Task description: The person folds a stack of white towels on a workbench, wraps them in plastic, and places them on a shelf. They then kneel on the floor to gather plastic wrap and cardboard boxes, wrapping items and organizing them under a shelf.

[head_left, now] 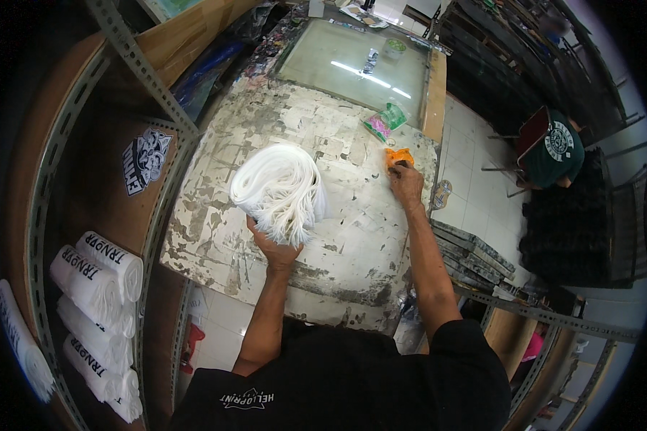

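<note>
A thick roll of white fringed cloth stands over the worn table, its layered folds and loose fringe facing me. My left hand is closed around its near lower side, with the fingers partly hidden beneath the fringe. Farther right, my right hand reaches to the table's right side. Its fingertips pinch a small crumpled orange plastic packet. Just beyond that packet lies a green, pink and clear plastic wrapper, untouched.
The table has peeling, stained paint. A glass panel at its far end carries a green-topped tub. Rolled white cloths with black print fill a metal-framed shelf at left. A person in dark green sits at right, near stacked frames.
</note>
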Demonstrator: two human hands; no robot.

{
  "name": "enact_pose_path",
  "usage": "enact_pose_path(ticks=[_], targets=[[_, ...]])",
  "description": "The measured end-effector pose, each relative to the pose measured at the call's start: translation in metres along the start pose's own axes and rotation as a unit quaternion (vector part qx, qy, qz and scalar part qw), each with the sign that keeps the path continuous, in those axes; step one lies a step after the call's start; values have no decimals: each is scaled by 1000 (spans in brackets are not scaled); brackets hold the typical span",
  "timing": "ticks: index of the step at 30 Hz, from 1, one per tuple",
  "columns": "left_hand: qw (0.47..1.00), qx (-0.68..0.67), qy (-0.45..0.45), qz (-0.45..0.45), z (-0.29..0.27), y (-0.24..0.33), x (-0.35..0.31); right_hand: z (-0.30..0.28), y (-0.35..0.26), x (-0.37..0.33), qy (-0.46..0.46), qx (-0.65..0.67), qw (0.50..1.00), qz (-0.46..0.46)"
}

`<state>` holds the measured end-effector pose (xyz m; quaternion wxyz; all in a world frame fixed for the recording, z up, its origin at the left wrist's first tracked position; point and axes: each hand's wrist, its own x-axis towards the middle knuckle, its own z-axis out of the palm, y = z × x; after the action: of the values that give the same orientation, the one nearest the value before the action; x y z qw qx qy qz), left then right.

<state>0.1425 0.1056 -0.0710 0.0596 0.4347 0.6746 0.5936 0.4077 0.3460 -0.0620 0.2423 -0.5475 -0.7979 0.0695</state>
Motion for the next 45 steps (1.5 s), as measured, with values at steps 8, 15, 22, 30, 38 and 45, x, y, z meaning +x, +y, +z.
enact_pose_path(ticks=[8,15,22,30,38,45], targets=[[1000,20,-6,23,-2,-2,0,4,-42,11,-50,-93,987,125],[995,-74,55,29,1,21,14,25,-38,17,-20,-127,986,102],[993,-120,-9,11,-4,-3,15,-6,-40,2,34,23,999,-7],[982,-183,-35,-14,-11,7,27,-17,-24,15,-79,326,931,146],[981,-175,-77,-16,-19,13,31,-31,-57,35,-37,185,977,100],[969,-215,-117,-21,-34,11,48,-29,-167,78,-219,288,928,-87]])
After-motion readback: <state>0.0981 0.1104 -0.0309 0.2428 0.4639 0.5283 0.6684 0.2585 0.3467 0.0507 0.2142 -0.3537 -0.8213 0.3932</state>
